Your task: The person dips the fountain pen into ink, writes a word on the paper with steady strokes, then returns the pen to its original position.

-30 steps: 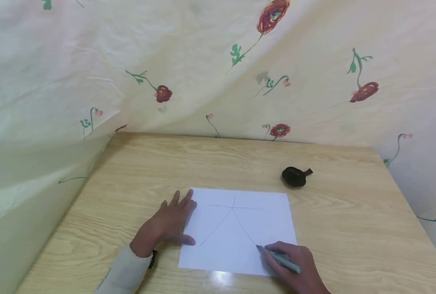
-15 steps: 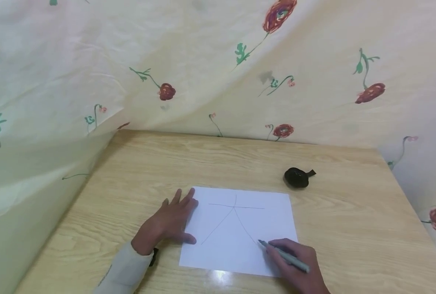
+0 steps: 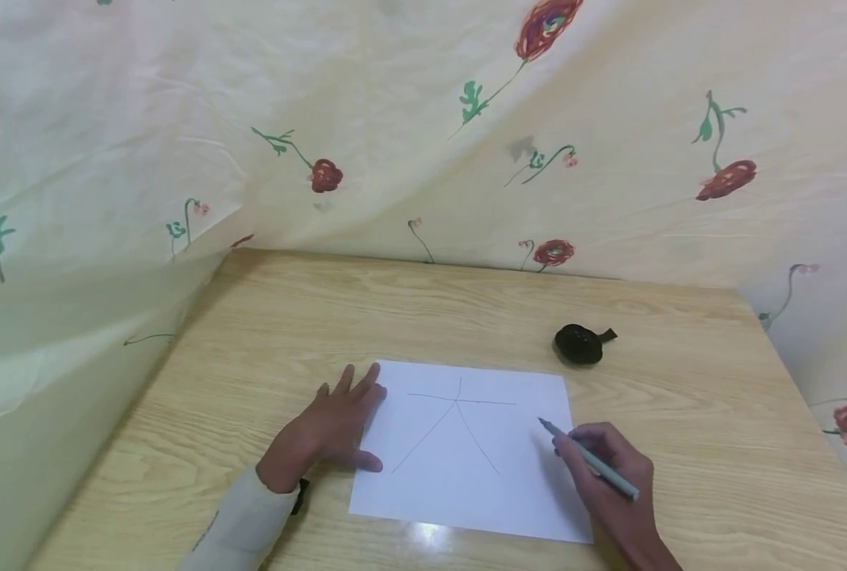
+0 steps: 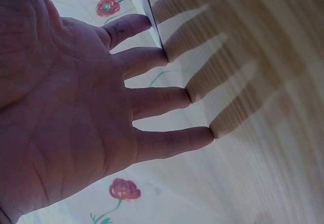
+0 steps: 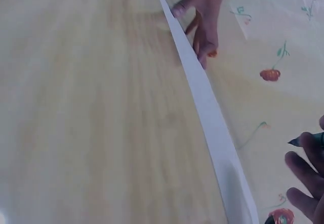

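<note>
A white sheet of paper [image 3: 459,492] lies on the wooden table, marked with a short upright line, a horizontal line across it and two slanting legs below. My left hand [image 3: 327,424] rests at the sheet's left edge, fingers spread; in the left wrist view its fingertips [image 4: 201,134] meet the table and the paper edge. The right hand [image 3: 619,500] pinches a grey-green felt-tip pen [image 3: 612,476] over the sheet's right side. Its tip points up and left, above the paper in the right wrist view, where the right hand [image 5: 309,178] is partly cut off.
A black, rounded object [image 3: 578,344] with a short tab lies beyond the paper's top right corner. Cream cloth [image 3: 395,119] with red flowers hangs behind and at the sides of the wooden table [image 3: 695,396].
The right hand has lifted the pen from the lower end of the right slanting line and moved it up and right. My left hand stays at the paper's left edge.
</note>
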A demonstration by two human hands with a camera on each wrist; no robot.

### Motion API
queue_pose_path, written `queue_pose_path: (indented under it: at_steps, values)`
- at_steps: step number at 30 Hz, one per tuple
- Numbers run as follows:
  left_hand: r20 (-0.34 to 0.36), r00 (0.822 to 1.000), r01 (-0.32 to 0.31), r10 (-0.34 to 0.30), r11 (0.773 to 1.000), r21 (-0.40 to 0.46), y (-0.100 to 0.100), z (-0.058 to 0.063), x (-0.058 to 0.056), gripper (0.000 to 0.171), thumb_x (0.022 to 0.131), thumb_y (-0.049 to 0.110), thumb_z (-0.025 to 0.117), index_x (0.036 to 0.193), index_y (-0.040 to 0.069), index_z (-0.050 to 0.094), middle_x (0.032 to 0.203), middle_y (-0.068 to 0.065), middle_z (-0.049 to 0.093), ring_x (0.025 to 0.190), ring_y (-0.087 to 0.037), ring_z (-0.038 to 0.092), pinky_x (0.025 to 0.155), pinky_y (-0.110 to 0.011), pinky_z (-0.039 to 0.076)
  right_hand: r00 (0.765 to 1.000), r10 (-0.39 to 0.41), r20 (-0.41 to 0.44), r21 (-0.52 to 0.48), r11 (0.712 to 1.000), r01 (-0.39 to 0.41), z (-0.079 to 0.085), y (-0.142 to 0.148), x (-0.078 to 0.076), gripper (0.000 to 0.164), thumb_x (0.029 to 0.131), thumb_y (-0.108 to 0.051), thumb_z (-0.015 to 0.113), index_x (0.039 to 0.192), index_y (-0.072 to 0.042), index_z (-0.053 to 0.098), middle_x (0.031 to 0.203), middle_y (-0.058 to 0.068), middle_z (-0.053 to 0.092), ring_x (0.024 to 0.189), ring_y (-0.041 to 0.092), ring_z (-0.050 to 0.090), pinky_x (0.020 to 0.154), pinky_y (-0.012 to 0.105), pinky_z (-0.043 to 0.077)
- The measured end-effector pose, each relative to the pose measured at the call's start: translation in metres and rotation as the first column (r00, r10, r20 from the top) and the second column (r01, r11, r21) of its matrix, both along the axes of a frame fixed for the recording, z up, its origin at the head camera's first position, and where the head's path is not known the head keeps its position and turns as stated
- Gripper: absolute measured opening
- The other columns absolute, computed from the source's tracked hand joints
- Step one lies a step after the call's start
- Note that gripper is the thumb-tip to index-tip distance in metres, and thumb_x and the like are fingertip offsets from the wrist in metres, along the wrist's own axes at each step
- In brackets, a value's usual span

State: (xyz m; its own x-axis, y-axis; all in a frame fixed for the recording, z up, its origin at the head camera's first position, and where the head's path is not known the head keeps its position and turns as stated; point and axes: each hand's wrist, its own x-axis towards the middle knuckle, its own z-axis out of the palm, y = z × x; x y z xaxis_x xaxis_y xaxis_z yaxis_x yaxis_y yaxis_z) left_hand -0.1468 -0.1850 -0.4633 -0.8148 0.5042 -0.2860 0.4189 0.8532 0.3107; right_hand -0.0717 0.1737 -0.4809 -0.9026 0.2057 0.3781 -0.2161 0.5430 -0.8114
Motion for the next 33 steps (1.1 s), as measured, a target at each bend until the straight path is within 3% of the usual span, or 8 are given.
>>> queue_pose_path:
  at_steps: [5,12,21,24,27,31,33]
  values:
    - [-0.002,1.0,0.003,-0.003,1.0,0.004,0.0,0.0,0.0,0.101,0.07,0.048,0.087,0.149,0.01,0.037,0.165,-0.016,0.016,0.147,-0.049,0.012,0.108,-0.071,0.024,0.992,-0.008,-0.128,-0.028,1.0,0.004,-0.001,0.013,-0.01,0.02,0.078,0.014,0.075,0.086,0.002,0.062,0.069,-0.001,0.071,0.061,-0.002,0.066,0.048,0.013,0.047]
    - [-0.002,1.0,0.005,-0.005,1.0,0.0,0.001,0.002,-0.001,0.101,0.071,0.048,0.087,0.15,0.01,0.037,0.165,-0.016,0.016,0.148,-0.049,0.012,0.108,-0.071,0.024,0.938,-0.015,-0.347,-0.149,0.988,-0.039,0.004,0.022,-0.018,0.015,0.072,0.023,0.07,0.08,0.015,0.06,0.067,-0.001,0.07,0.053,0.001,0.063,0.045,0.011,0.046]
    - [0.014,1.0,0.001,-0.001,1.0,0.014,0.001,0.002,0.0,0.101,0.07,0.046,0.087,0.15,0.008,0.037,0.165,-0.017,0.016,0.147,-0.049,0.012,0.108,-0.072,0.023,0.925,-0.03,-0.38,-0.175,0.984,-0.04,0.007,0.035,-0.023,0.015,0.079,0.022,0.066,0.094,0.02,0.067,0.084,0.006,0.075,0.072,0.005,0.072,0.063,0.016,0.054]
    - [0.013,1.0,0.003,-0.003,1.0,-0.001,0.0,0.001,0.001,0.101,0.071,0.047,0.087,0.15,0.009,0.037,0.165,-0.016,0.015,0.148,-0.048,0.011,0.108,-0.071,0.023,0.921,-0.026,-0.389,-0.133,0.991,-0.028,0.005,0.041,-0.025,0.02,0.082,0.019,0.065,0.102,0.018,0.068,0.089,0.009,0.076,0.077,0.005,0.073,0.063,0.016,0.053]
    - [0.008,1.0,-0.002,0.002,1.0,-0.002,0.0,0.001,0.001,0.101,0.07,0.048,0.087,0.15,0.009,0.038,0.165,-0.015,0.015,0.148,-0.048,0.012,0.108,-0.071,0.024,0.932,-0.047,-0.36,-0.08,0.997,0.019,0.002,0.047,-0.027,0.026,0.086,0.014,0.065,0.112,0.011,0.07,0.096,0.009,0.076,0.081,0.003,0.073,0.057,0.013,0.051]
    - [-0.003,1.0,-0.003,0.003,1.0,0.003,0.0,0.0,0.0,0.101,0.069,0.048,0.088,0.149,0.009,0.039,0.165,-0.016,0.016,0.147,-0.049,0.013,0.107,-0.071,0.025,0.952,-0.099,-0.289,-0.038,0.995,0.092,0.002,0.053,-0.033,0.034,0.092,0.006,0.063,0.124,-0.002,0.069,0.107,0.004,0.075,0.084,0.001,0.072,0.038,0.01,0.04]
    - [-0.007,1.0,-0.001,0.001,1.0,0.002,0.0,0.0,0.0,0.102,0.069,0.049,0.088,0.149,0.009,0.039,0.165,-0.016,0.016,0.147,-0.049,0.013,0.107,-0.071,0.025,0.957,-0.122,-0.263,-0.033,0.993,0.118,0.003,0.056,-0.037,0.036,0.093,0.004,0.062,0.128,-0.006,0.067,0.11,0.006,0.074,0.085,0.0,0.071,0.042,0.009,0.041]
